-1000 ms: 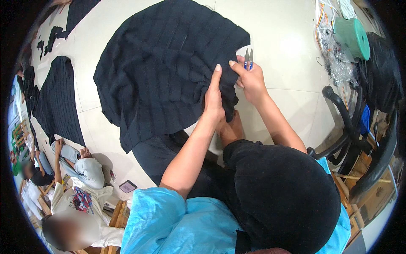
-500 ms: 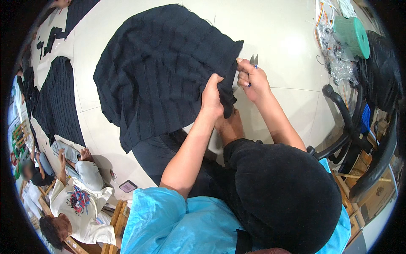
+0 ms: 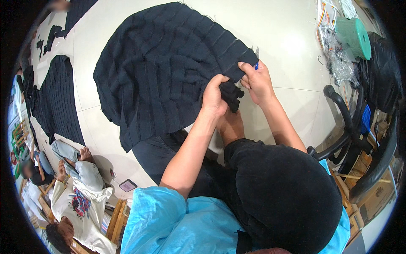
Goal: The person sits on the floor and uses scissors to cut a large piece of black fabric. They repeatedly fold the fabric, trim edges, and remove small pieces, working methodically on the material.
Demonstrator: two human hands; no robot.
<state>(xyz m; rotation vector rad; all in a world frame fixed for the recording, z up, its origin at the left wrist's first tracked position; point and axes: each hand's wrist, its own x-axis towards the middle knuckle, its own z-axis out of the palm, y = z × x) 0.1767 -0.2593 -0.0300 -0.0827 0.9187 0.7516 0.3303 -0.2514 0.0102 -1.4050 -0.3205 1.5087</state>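
Observation:
A large piece of dark ribbed cloth lies spread over the floor and against my leg. My left hand is closed on a gathered fold of it, thumb on top, with bunched edge sticking out past the fingers. At the cloth's right corner, my right hand pinches the edge between thumb and fingers. The same right hand keeps small blue-handled thread snips tucked in the palm, their metal blades pointing away from me. Most of the snips' handle is hidden by the fingers.
Another dark ribbed cloth lies to the left. A seated person in a white shirt is at lower left, near a phone-like device. On the right are a green spool, clear plastic bags and a black chair base.
My right hand has taken hold of the cloth's corner and drawn it up and to the right, spreading the edge. The left hand has stayed almost in place on its fold.

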